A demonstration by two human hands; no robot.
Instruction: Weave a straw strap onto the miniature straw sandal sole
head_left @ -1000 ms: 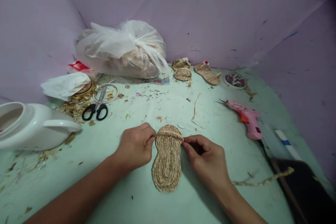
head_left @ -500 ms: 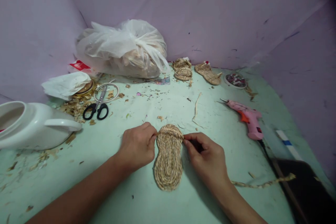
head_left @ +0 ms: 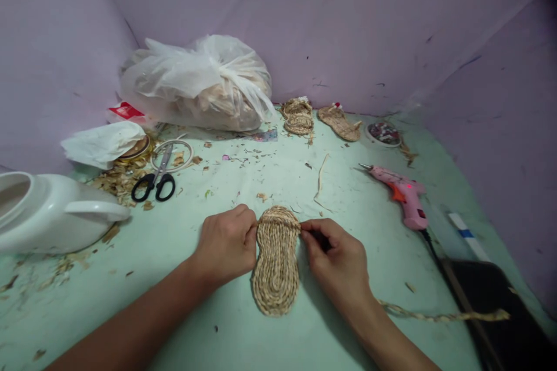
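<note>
A woven straw slipper (head_left: 276, 264), made of coiled braid with a band across its upper end, lies flat on the table in front of me. My left hand (head_left: 228, 242) is closed at the band's left side, its fingertips partly hidden behind the knuckles. On the opposite side, the thumb and forefinger of my right hand (head_left: 335, 249) pinch the slipper's right edge at the band. A length of braided straw cord (head_left: 444, 316) comes out from beneath my right wrist and runs rightward across a dark flat object.
Black-handled scissors (head_left: 156, 179) and a white jug (head_left: 61, 211) are on the left. Behind them sits a stuffed plastic bag (head_left: 204, 87). A pink glue gun (head_left: 400, 191) lies at right. Two small woven slippers (head_left: 298, 116) and a bowl of beads (head_left: 383, 134) stand near the wall.
The view has shifted slightly, so most things sit a little further left. The cord's free end has slid rightward. Both hands keep their hold at the slipper's sides.
</note>
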